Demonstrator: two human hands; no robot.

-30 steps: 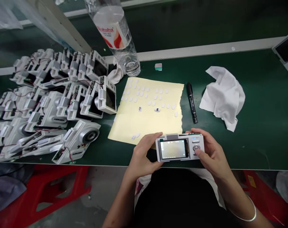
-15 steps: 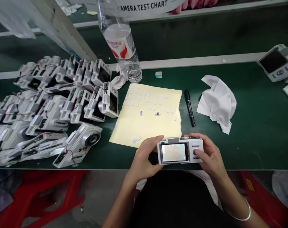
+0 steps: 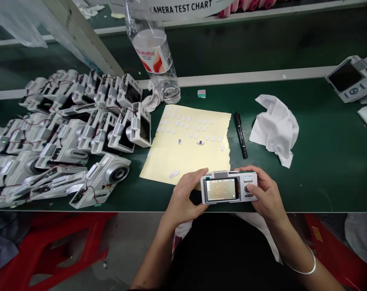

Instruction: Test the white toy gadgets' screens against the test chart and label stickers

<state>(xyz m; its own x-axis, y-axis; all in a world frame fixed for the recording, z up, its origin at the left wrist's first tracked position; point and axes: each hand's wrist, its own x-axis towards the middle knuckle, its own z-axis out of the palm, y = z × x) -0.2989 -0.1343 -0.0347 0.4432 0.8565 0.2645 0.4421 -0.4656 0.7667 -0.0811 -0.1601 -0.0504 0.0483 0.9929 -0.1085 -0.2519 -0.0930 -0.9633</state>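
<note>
I hold a small white digital camera [image 3: 228,187] level at the near edge of the green bench, its lit rear screen facing me. My left hand [image 3: 185,198] grips its left end, fingers curled over the top. My right hand [image 3: 263,193] wraps the right end, with the thumb resting on the round control pad. Just beyond the camera lies a pale yellow backing sheet [image 3: 187,155] dotted with several small white round stickers.
A heap of half-assembled white cameras [image 3: 65,137] with loose wires fills the left. A clear water bottle [image 3: 154,52], a black marker [image 3: 240,134], a crumpled white cloth [image 3: 275,127] and another camera [image 3: 348,83] at far right lie around. Red stools [image 3: 50,250] stand below.
The view tilted up, bringing a test chart sign and the far-right camera into sight. Both hands keep hold of the camera; its screen picture changed slightly.
</note>
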